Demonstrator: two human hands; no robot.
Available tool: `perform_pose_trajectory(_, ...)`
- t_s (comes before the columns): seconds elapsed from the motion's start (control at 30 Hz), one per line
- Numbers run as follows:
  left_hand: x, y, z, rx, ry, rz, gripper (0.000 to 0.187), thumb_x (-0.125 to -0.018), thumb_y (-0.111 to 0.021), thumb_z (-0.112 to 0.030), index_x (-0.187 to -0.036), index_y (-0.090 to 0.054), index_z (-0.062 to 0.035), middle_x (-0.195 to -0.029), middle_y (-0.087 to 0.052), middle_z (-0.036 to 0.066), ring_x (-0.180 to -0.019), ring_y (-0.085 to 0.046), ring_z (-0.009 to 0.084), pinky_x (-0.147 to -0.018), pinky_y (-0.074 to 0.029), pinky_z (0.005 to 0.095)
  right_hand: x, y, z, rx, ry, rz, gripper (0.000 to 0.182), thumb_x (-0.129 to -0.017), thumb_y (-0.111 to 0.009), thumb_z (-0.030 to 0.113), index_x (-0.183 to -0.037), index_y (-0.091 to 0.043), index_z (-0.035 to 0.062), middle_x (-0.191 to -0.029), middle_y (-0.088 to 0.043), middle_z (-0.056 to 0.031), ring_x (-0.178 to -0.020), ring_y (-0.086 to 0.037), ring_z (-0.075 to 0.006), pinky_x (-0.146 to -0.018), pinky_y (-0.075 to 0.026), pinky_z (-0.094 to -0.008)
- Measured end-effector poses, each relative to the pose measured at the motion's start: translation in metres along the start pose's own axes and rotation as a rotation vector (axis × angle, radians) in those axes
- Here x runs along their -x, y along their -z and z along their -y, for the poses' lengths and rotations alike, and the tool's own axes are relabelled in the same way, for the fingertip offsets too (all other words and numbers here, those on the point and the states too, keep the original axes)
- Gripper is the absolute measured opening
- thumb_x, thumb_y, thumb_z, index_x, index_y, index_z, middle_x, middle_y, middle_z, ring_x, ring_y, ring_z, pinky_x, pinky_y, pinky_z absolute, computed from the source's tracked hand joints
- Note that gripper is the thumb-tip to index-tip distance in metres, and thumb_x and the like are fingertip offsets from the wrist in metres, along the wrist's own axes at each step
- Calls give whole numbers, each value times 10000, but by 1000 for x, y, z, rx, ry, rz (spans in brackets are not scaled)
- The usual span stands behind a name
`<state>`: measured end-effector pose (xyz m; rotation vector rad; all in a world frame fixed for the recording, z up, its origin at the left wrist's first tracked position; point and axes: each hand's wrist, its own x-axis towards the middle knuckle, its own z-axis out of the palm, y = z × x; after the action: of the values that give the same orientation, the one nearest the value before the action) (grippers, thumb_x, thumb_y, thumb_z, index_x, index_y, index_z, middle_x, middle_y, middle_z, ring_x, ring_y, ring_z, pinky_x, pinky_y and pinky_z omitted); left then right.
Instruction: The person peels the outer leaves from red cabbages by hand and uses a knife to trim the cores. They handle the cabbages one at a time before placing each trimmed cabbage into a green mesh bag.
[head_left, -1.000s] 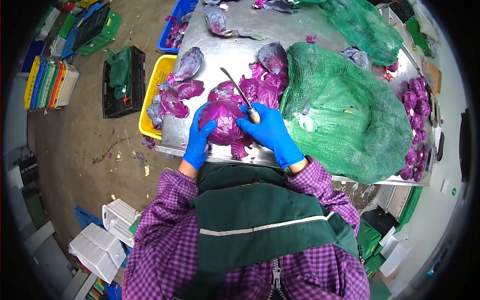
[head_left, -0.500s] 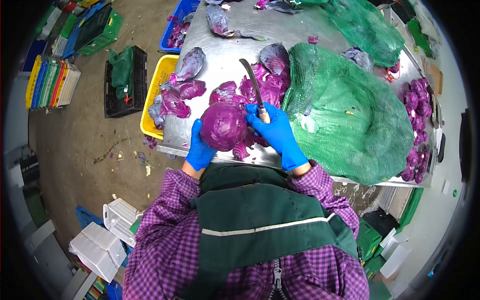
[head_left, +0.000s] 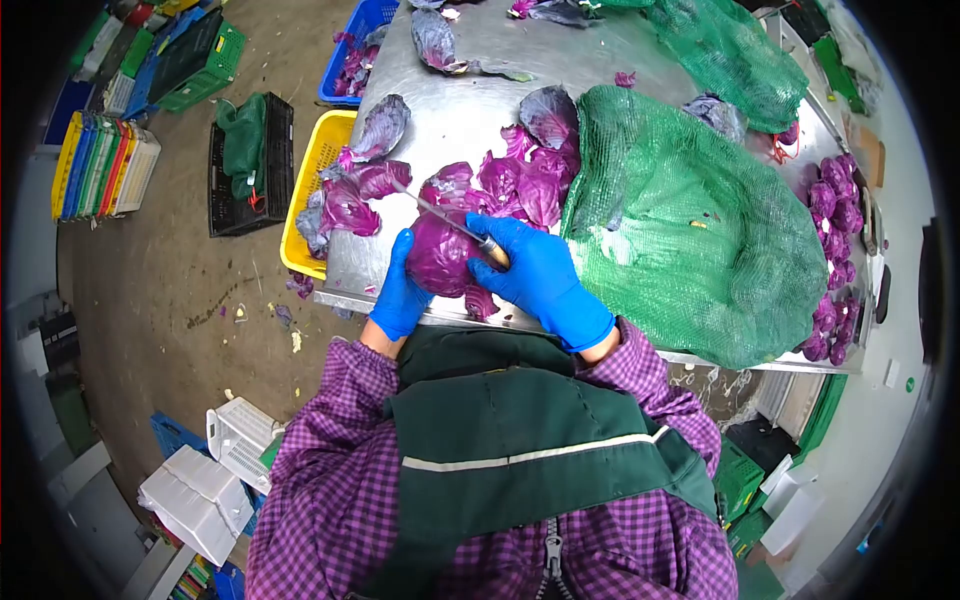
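Near the front edge of the metal table, a round red cabbage [head_left: 438,258] rests in my left hand [head_left: 400,292], whose blue-gloved fingers wrap its left side. My right hand [head_left: 535,275], also gloved in blue, is closed around the wooden handle of a knife [head_left: 493,250]. The thin blade points up and left, passing over the top of the cabbage. Fingers of the right hand also touch the cabbage's right side. Loose purple cabbage leaves [head_left: 525,185] lie just behind it. Part of the cabbage is covered by my hands.
A green mesh sack [head_left: 700,240] spreads over the table's right side, with several red cabbages [head_left: 832,250] beyond it. At the left edge, a yellow crate [head_left: 322,150] and a blue crate [head_left: 348,90] hold leaves. A black crate [head_left: 225,205] stands on the floor.
The knife has swung from pointing upward to lying across the cabbage, leaning left. My right hand has turned and moved slightly left against the cabbage; the left hand still holds it.
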<state>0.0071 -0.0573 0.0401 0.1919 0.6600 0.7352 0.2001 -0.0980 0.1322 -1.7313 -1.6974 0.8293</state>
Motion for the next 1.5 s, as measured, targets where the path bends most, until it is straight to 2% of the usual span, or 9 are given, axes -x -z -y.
perform_pose_trajectory(0.47,8,6,7,-189,26,-95,543,-925,-512,-377,-1368,-393,-86,-1312,-502,93,-1183,-511,217,-1009,-415,386,-6,0,-17,164,-46,49,278,-735,-664,289,-971,-643,144,-787,-656,-128,-684,-636,-326,-602,-500,-429)
perform_pose_trajectory(0.63,7,7,10,95,90,48,721,-883,-373,-622,-1416,-329,-140,-1412,-386,143,-1292,-398,318,-1066,-333,511,-11,14,-44,-365,-325,-200,160,-747,-664,190,-843,-638,66,-677,-632,-107,-577,-610,-233,-550,-475,-379)
perform_pose_trajectory(0.77,7,12,6,210,90,23,783,-842,-343,-697,-1421,-323,-170,-1430,-352,156,-1301,-373,359,-1041,-326,582,-8,28,-66,-245,-420,-271,225,-771,-674,192,-951,-655,59,-717,-646,-105,-629,-613,-189,-593,-484,-355)
perform_pose_trajectory(0.87,6,13,2,295,96,28,801,-824,-341,-722,-1423,-318,-190,-1435,-340,157,-1302,-369,366,-1017,-332,618,-4,23,-69,-168,-257,-352,490,-798,-693,217,-1246,-562,71,-939,-669,-169,-793,-638,-186,-727,-504,-330)
perform_pose_trajectory(0.97,6,10,2,284,94,101,810,-824,-333,-727,-1425,-310,-185,-1435,-341,159,-1304,-367,362,-1012,-334,624,-2,6,-60,-260,-163,-356,535,-801,-708,234,-1266,-534,36,-963,-672,-146,-808,-632,-179,-752,-504,-319)
perform_pose_trajectory(1.03,6,8,2,329,70,161,826,-822,-305,-749,-1426,-306,-185,-1431,-346,162,-1300,-374,358,-1022,-334,607,-1,5,-38,-391,-341,-224,474,-837,-686,271,-1212,-559,10,-940,-676,-100,-780,-615,-143,-707,-499,-289)
perform_pose_trajectory(1.1,5,3,-1,353,50,159,828,-831,-286,-748,-1426,-305,-174,-1428,-351,164,-1296,-381,354,-1030,-338,588,-1,2,-26,-859,-534,160,368,-869,-654,289,-1113,-610,17,-853,-664,-55,-684,-583,-99,-623,-475,-257)
perform_pose_trajectory(1.37,-8,-13,-35,-23,42,8,739,-908,-338,-633,-1367,-381,-55,-1347,-459,170,-1243,-458,277,-1024,-403,457,11,-18,-11,-853,-512,95,259,-851,-681,196,-1053,-651,37,-805,-645,-23,-573,-511,-54,-524,-422,-219)
perform_pose_trajectory(1.5,-14,-18,-31,362,18,264,666,-930,-332,-588,-1344,-407,-72,-1323,-471,184,-1220,-467,316,-1022,-388,509,8,-9,2,-925,-411,24,280,-843,-685,143,-1100,-647,41,-878,-659,-21,-581,-516,-53,-516,-429,-212)
